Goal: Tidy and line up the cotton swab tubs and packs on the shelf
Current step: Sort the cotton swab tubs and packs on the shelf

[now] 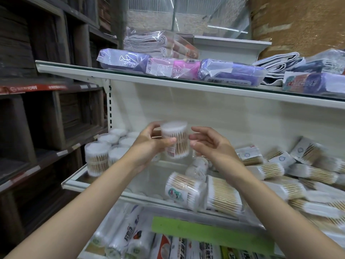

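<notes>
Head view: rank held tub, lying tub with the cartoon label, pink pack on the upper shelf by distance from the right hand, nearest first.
From the right hand:
1. Held tub, just left, in the left hand.
2. Lying tub with the cartoon label, below, on the shelf.
3. Pink pack, upper shelf.

Left hand gripping upright swab tub above shelf, right hand relaxed beside it

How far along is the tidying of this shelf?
About a third, at a guess. Done: upright tubs stand grouped at the shelf's left end. In hand: the left hand holds one tub upright, the right hand open beside it. Left: tipped tubs and a jumble of packs on the right.
</notes>
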### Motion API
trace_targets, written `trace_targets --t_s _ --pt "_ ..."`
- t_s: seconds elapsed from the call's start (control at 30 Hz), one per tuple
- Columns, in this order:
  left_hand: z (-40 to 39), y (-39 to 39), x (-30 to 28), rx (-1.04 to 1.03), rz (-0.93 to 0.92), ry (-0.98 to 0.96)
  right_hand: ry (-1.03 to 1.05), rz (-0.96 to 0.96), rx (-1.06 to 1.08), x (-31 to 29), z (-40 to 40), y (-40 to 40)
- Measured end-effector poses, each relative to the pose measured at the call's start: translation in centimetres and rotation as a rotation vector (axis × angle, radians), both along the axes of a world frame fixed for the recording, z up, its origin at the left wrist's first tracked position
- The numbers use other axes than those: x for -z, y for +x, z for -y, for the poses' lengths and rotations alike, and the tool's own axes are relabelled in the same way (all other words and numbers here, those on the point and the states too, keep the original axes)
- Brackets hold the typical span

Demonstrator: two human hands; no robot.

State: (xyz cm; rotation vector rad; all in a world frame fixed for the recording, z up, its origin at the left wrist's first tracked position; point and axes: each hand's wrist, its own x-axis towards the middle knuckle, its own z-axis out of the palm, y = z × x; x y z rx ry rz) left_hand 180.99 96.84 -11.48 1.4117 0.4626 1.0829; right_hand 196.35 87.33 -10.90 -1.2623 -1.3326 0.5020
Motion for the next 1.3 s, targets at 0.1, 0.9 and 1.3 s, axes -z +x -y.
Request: trace_targets --t_s 0.1,0.9,1.3 --pt "-0.5 -0.9 -0.3 -0.148 -0.252 0.104 -0.108 0.095 0.050 0.3 -1.5 -1.0" --pt "-7.3 -6.1 -2.1 -0.198 -0.731 0.357 -0.493 0.545 0.192 2.6 -11.1 -5.1" --pt "-6.3 -3.5 -1.2 -0.057 -0.617 0.449 -0.481 0.478 0.200 1.7 -9.5 -3.6"
